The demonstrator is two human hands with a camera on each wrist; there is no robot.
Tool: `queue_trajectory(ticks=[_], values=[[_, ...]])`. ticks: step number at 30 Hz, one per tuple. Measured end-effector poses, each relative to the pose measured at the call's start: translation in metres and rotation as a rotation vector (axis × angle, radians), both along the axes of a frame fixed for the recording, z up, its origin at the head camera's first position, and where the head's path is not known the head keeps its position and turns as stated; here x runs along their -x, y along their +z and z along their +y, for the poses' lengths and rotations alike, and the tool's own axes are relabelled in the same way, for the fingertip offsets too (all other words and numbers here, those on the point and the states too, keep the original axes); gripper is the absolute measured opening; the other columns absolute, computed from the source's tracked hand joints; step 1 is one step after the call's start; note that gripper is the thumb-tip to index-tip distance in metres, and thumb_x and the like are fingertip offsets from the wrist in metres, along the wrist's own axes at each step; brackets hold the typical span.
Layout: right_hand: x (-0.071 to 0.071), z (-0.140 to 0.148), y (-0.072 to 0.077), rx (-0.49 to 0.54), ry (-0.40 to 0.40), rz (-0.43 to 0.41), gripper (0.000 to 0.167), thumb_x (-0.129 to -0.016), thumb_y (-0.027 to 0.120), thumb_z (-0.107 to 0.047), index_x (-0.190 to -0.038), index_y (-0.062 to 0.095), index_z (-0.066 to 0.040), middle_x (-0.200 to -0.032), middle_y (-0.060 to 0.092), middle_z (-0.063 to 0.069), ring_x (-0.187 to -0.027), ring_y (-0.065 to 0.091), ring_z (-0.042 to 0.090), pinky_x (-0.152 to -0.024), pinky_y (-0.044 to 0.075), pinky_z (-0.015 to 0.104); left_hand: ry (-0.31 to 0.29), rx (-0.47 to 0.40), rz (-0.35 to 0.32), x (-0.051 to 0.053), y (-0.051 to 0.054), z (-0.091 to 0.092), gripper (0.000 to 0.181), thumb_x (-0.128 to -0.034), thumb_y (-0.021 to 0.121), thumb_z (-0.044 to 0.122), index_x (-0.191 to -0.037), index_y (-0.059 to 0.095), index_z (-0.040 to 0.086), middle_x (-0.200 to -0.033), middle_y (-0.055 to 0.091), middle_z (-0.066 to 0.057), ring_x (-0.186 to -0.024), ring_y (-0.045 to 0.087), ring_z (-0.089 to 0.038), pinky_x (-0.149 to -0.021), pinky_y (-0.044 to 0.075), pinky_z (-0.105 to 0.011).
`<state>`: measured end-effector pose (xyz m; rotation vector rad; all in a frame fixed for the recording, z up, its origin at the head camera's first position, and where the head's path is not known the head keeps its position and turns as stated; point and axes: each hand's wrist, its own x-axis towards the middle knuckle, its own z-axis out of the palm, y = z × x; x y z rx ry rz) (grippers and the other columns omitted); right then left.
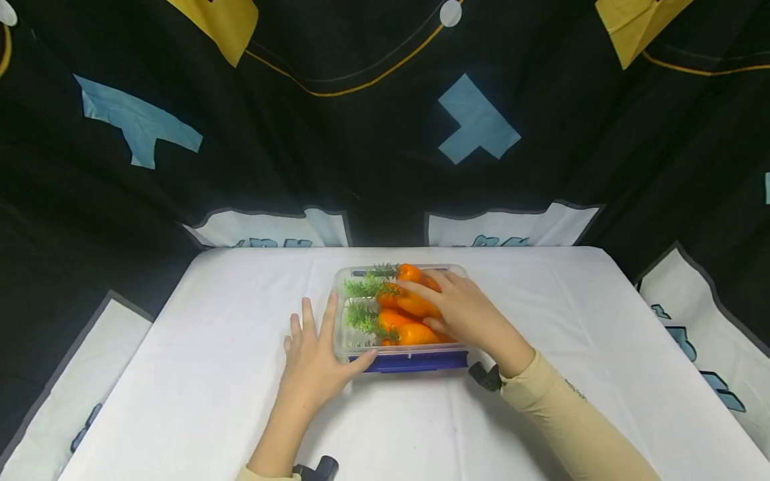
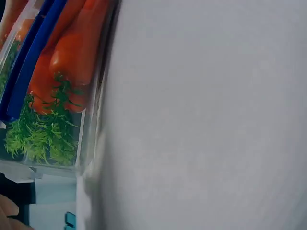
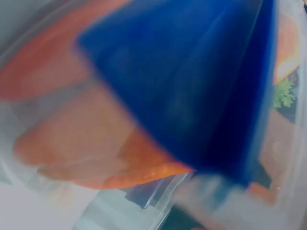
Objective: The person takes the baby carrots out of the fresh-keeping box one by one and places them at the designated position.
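Note:
A clear plastic food box [image 1: 340, 321] with a blue latch [image 1: 415, 362] along its front holds several orange carrots [image 1: 397, 321] with leafy green tops [image 1: 361, 287]. My left hand [image 1: 313, 364] is spread at the box's front left corner, its index finger along the left wall and its thumb at the front rim. Reaching in from the right, my right hand [image 1: 466, 310] holds a carrot [image 1: 418, 304] between fingers and thumb, among the others. The blue latch [image 3: 192, 86] covers much of the right wrist view. Carrots [image 2: 67, 62] show through the box wall in the left wrist view.
The box stands on a table with a white cloth [image 1: 198, 347]. Behind it hangs a black curtain [image 1: 361, 147] with blue and yellow shapes. Dark wrist cameras sit by the left wrist [image 1: 319, 467] and the right wrist [image 1: 484, 377].

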<state>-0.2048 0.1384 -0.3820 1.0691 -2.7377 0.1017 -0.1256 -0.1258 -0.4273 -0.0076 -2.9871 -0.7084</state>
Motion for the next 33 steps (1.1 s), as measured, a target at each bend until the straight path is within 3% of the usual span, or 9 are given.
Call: queue_trajectory(ticks=[6,13,17,23,33], values=[[0.008,-0.004,0.002,-0.032,0.053,-0.058,0.062,-0.089,0.073,-0.034,-0.143,0.045,-0.046,-0.141,0.056,0.007,-0.124,0.057,0.032,-0.104,0.045,0.054,-0.009,-0.221,-0.03,0.0,-0.013,-0.004,0.125,-0.0628,0.064,0.088,-0.157,-0.006,0.045,-0.167,-0.004,-0.018,-0.15,0.013,-0.049,-0.109,0.027,-0.073],[0.011,-0.004,0.002,-0.047,0.092,-0.034,0.052,-0.093,0.068,-0.03,-0.139,0.048,-0.044,-0.134,0.06,0.007,-0.116,0.061,0.03,-0.098,0.048,0.052,-0.069,-0.449,0.077,0.004,-0.039,-0.005,0.126,-0.064,0.08,0.071,-0.158,0.001,0.043,-0.168,0.007,-0.014,-0.152,0.019,-0.039,-0.114,0.027,-0.068],[0.011,-0.002,0.001,-0.044,0.11,-0.03,0.051,-0.094,0.067,-0.024,-0.137,0.049,-0.043,-0.135,0.058,0.006,-0.115,0.062,0.03,-0.095,0.05,0.052,-0.072,-0.55,0.087,0.003,-0.047,-0.002,0.127,-0.0662,0.085,0.06,-0.158,-0.001,0.042,-0.166,0.018,-0.01,-0.147,0.031,-0.037,-0.114,0.03,-0.064],[0.015,-0.001,-0.004,-0.055,0.159,-0.004,0.056,-0.094,0.067,-0.021,-0.141,0.047,-0.042,-0.135,0.06,0.005,-0.105,0.067,0.03,-0.088,0.053,0.049,-0.068,-0.636,0.078,0.003,-0.057,0.001,0.127,-0.0707,0.087,0.049,-0.159,-0.004,0.036,-0.163,0.025,-0.018,-0.143,0.037,-0.043,-0.113,0.031,-0.065],[0.018,0.001,-0.007,-0.076,0.159,-0.103,0.058,-0.098,0.062,-0.02,-0.147,0.041,-0.043,-0.13,0.062,0.012,-0.081,0.07,0.029,-0.08,0.059,0.048,-0.084,-0.655,0.07,0.003,-0.06,0.002,0.123,-0.0738,0.085,0.045,-0.157,-0.006,0.041,-0.162,0.026,-0.021,-0.144,0.035,-0.044,-0.112,0.03,-0.067]])
